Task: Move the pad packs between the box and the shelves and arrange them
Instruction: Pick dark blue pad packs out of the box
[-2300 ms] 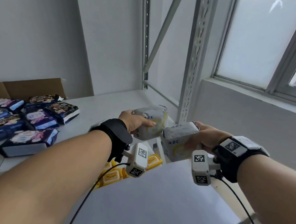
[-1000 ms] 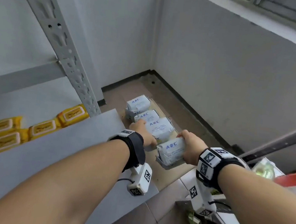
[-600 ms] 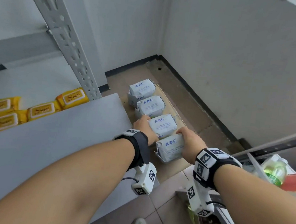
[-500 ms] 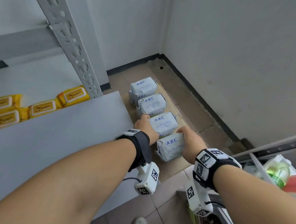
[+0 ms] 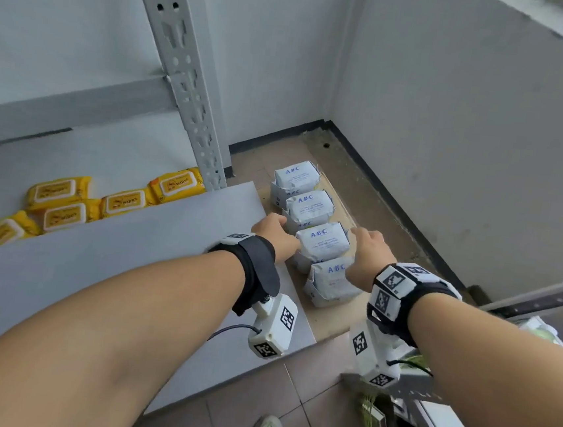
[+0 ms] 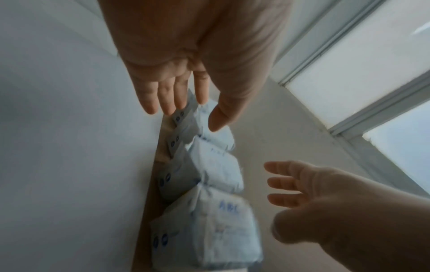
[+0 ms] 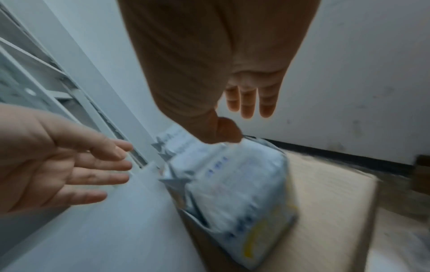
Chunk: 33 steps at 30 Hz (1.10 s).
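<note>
Down on the cardboard box (image 5: 327, 328) beside the shelf (image 5: 132, 250): four white pad packs (image 5: 322, 243) in a row, flanked by left hand (image 5: 273, 231) and right hand (image 5: 367, 252), fingers spread, apparently gripping nothing. Best squared gently from both sides.

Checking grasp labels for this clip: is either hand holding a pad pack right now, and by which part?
Nothing is held. The left hand and right hand are open, fingers straight, flanking the row of ABC pad packs.
</note>
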Motion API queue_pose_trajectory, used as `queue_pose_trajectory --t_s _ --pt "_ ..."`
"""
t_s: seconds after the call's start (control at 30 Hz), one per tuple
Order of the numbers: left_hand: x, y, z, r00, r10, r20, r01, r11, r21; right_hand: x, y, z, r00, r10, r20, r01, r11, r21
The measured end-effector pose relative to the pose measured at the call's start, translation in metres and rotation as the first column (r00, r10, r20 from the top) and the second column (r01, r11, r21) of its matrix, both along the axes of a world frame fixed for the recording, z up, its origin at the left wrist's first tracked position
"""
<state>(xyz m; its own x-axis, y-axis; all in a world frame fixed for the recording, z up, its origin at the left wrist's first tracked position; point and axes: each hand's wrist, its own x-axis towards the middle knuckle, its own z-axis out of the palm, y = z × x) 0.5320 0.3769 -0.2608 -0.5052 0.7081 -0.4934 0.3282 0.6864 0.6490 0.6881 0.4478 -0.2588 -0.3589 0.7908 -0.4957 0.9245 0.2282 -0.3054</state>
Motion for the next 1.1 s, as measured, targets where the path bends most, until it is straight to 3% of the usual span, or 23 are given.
queue_pose_trajectory --t_s 0.13,0.27,0.53,0.83,1.1 --pt "-0.033 -0.023 0.055 0.991 0.117 0.062 -0.127 0.974 0.186 -0.046 -0.01 0.06 0.984 0.078 -0.157 -0.065 0.994 0.087" --pt "-0.087 -0.071 0.114 0.966 0.222 0.132 -0.256 0.893 0.37 -0.115 -0.047 0.118 0.917 0.191 -0.351 -0.152 0.979 0.134" --pt "-0.24 -0.253 0.217 0.898 0.438 0.042 -0.385 0.736 0.556 -0.275 -0.191 0.217 0.771 0.431 -0.469 -0.344 0.901 0.263" --pt "-0.394 -0.461 0.277 0.818 0.574 0.034 -0.507 0.693 0.513 -0.424 -0.366 0.269 0.735 0.457 -0.501 -0.372 0.889 0.266" --pt "-0.466 -0.52 0.283 0.761 0.641 0.096 -0.613 0.662 0.432 -0.495 -0.409 0.28 0.78 0.483 -0.399 -0.399 0.874 0.277"
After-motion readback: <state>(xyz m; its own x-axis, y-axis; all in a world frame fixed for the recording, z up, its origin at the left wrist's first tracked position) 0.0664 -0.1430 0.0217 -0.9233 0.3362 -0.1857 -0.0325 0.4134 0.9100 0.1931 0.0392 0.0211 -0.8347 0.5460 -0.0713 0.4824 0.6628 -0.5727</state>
